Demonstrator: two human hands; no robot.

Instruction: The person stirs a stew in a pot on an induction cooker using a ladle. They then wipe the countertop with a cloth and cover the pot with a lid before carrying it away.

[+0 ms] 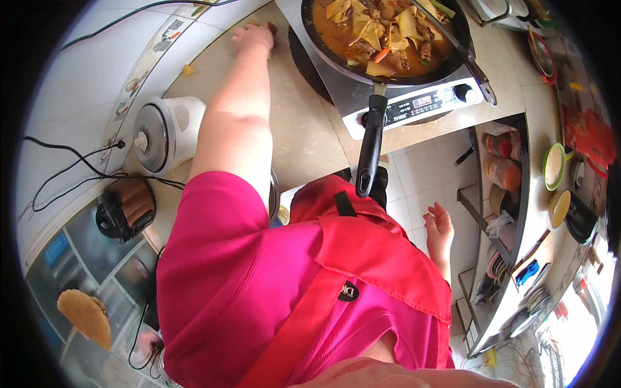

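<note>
My left hand (253,40) reaches far out over the counter (301,150), beside the tiled wall. Its fingers close over a small brownish cloth (271,30), which is mostly hidden under the hand. To the right of that hand, a black frying pan (446,67) sits on an induction cooker (427,104) with a lit display. Stew (383,39) with meat chunks and pale yellow slices fills the pan. A metal-shafted utensil (478,72) rests across its rim. Low at my right side, my right hand (439,230) hangs empty over the floor, its fingers loosely bent and apart.
The pan's handle (371,150) juts past the counter edge towards me. A small yellowish scrap (188,70) lies by the wall. A white lidded cooker (187,119), a brown appliance (131,206) and black cords (77,167) are at left. Bowls (553,165) line the right counter above shelves.
</note>
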